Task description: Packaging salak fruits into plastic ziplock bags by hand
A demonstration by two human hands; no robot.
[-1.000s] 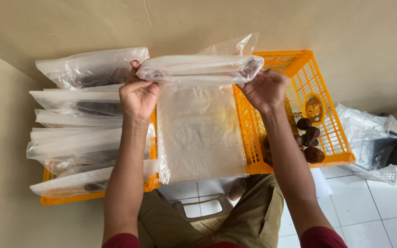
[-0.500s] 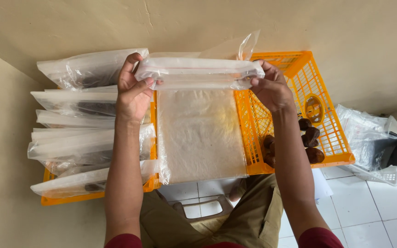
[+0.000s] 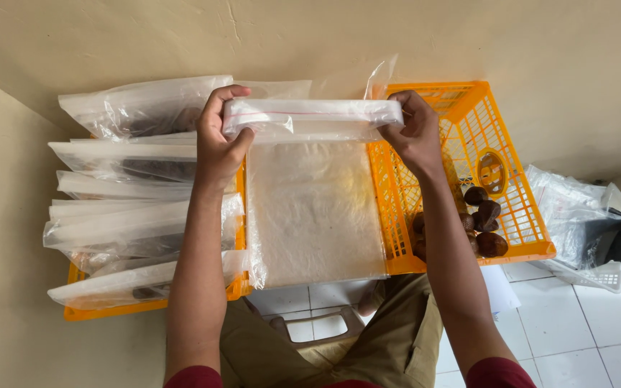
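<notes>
Both hands grip the top of a clear zip bag (image 3: 310,208) held flat between two orange crates. Left hand (image 3: 218,140) is clamped on the bag's left top corner, thumb in front and fingers curled over the seal strip (image 3: 310,115). Right hand (image 3: 412,133) is pinched on the right corner the same way. The bag hangs down from the strip over the gap, its lower edge near the person's lap. Contents look pale and flat, hard to tell what. The left crate (image 3: 152,305) holds a stack of filled bags (image 3: 134,194); the right crate (image 3: 497,144) has a few dark brown fruits (image 3: 484,224).

To seal well: keep the strip taut and level, align both tracks, press thumb and finger along the whole strip, leaving no gaps.
</notes>
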